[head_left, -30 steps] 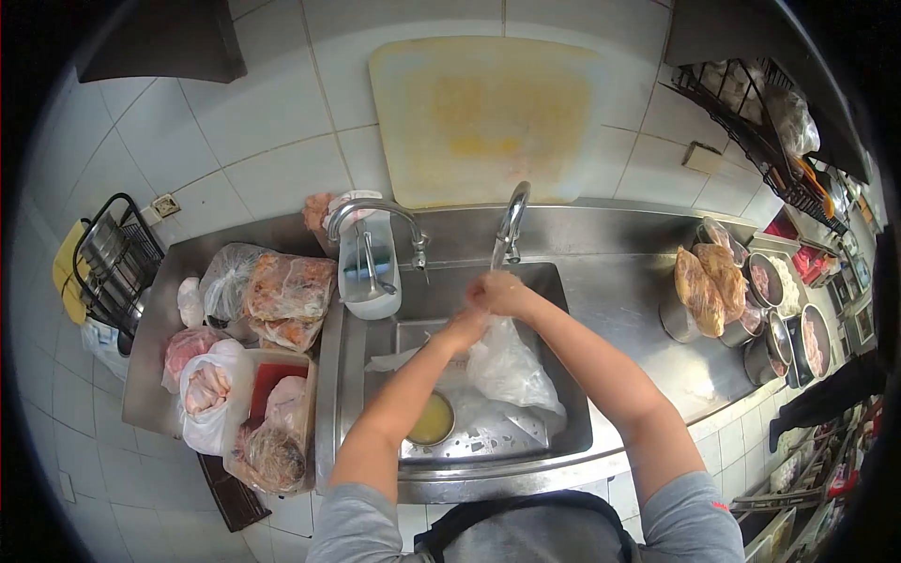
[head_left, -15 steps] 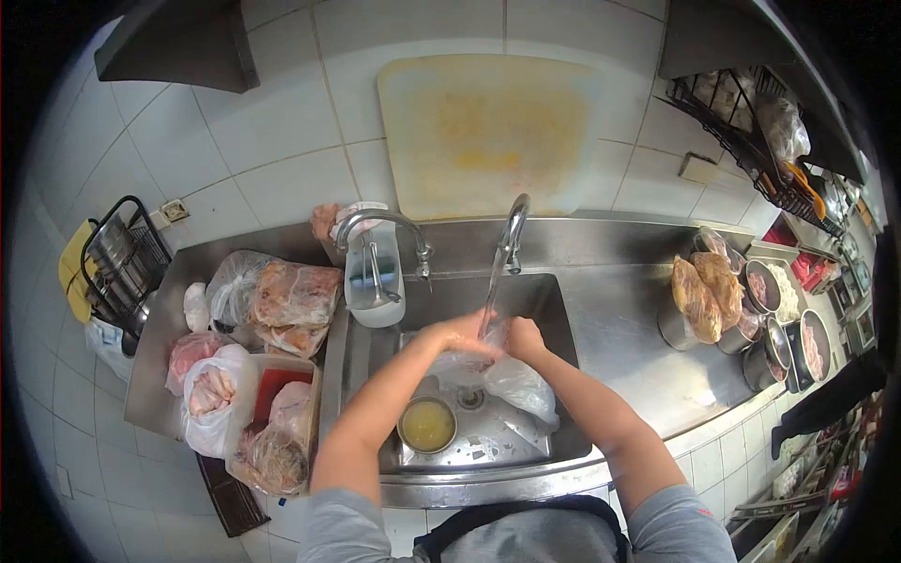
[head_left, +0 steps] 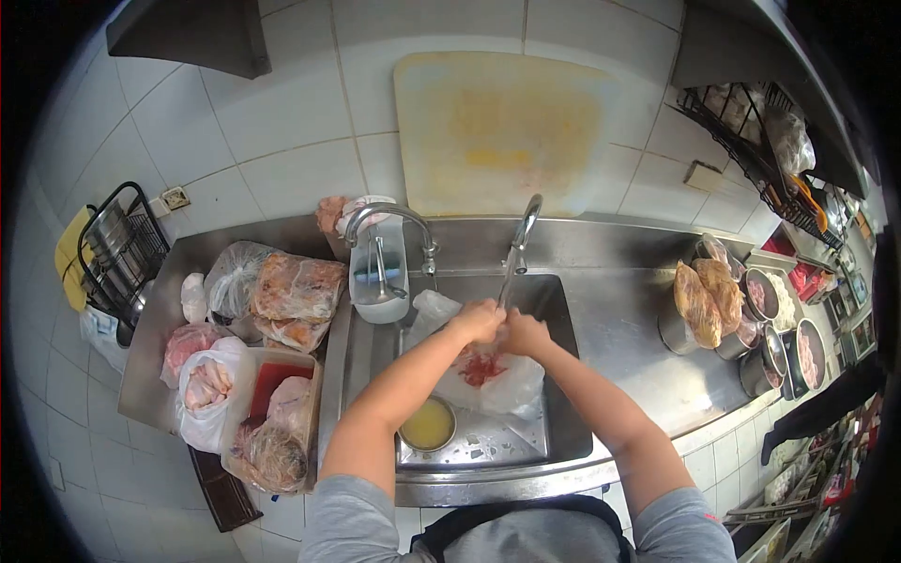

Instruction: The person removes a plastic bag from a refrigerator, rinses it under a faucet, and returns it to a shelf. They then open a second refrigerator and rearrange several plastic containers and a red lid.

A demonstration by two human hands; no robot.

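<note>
Far over on the left, a black rack (head_left: 122, 258) hangs by the tiles. Next come some bags of meat, and a white bag (head_left: 202, 427) sits open with pale meat on top. Just beside it is a tub (head_left: 316, 385) with red liquid and more meat. Then there is a white box (head_left: 374, 311) with a ladle (head_left: 380, 263) in it, next to the sink (head_left: 568, 385). A bowl (head_left: 428, 424) of yellow liquid sits low in the sink, near the left arm.

The plastic bag (head_left: 511, 394) is in the middle of the sink, under both hands. Some red bits (head_left: 481, 369) show at it, but it is hard to tell if they are in the bag or on it. The left hand (head_left: 479, 321) has bent fingers and its grip looks clamped on the bag. The right hand (head_left: 526, 335) is close beside it, curled up, and its grip looks clamped on the bag too. The tap (head_left: 527, 225) is right above them, and water seems to run down. So this looks like the step of holding the bag under the water. The next move seems to call for a firm hold, since wet plastic can slip.

On the right, brown meat (head_left: 699, 305) lies on a pot on the worktop (head_left: 638, 347).
</note>
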